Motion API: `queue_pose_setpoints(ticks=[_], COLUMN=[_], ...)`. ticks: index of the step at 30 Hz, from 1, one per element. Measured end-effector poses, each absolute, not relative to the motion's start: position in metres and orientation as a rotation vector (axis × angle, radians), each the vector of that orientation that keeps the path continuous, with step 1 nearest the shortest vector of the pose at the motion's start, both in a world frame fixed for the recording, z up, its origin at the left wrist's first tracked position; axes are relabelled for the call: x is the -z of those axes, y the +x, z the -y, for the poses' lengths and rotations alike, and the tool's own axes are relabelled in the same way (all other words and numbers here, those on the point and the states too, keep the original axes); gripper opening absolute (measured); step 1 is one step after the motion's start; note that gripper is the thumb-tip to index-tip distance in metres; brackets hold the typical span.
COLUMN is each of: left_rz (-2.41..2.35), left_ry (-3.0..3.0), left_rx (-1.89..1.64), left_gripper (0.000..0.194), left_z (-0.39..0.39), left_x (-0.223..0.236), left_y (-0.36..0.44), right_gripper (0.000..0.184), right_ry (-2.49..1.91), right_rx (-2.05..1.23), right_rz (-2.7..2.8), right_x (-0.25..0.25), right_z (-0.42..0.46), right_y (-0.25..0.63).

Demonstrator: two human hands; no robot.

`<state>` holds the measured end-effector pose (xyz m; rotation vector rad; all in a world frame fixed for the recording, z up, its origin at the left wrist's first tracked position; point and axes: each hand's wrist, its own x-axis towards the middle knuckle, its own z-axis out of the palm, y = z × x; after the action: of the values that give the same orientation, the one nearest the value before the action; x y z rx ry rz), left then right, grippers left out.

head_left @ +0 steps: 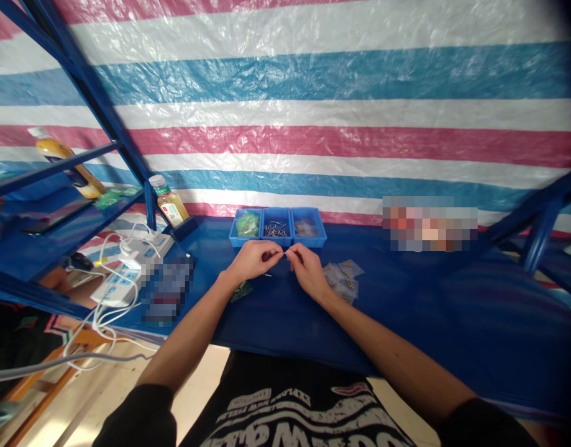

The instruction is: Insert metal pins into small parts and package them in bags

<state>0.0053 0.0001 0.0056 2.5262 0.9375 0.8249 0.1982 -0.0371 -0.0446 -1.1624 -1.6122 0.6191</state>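
Above the blue table [285, 316], my left hand [256, 259] and my right hand [307, 268] meet fingertip to fingertip, both closed in a pinch. Between them shows a small thin light-coloured piece [284, 252], too small to name. Just beyond stand three joined blue bins: the left bin [245, 241] has green packets [248, 224], the middle one short metal pins [276, 230], the right one clear plastic bags [306, 227]. A single metal pin [266, 275] lies under my left hand. Several small filled clear bags [345, 279] lie beside my right wrist, and a green packet [241, 290] by my left.
To the left are a white power strip [122, 282] with tangled cables, a blurred-out flat object [168, 288] and a drink bottle [171, 202]. A blue metal frame [148, 198] rises there. Another blurred-out item [429, 225] sits back right, before a striped tarp [313, 143].
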Motion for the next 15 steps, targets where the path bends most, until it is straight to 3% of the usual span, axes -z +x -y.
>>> queue_pose_setpoints(ticks=[15], left_rz=[-0.943], left_ry=[2.525], left_rx=[-0.821], left_gripper=[0.021], left_z=[-0.0009], left_x=[-0.0057], left_y=[0.0041], right_gripper=[0.016], right_ry=[-1.115], right_rx=[-0.687], right_rz=[1.575], right_x=[0.0479], right_z=[0.0382], right_y=[0.196])
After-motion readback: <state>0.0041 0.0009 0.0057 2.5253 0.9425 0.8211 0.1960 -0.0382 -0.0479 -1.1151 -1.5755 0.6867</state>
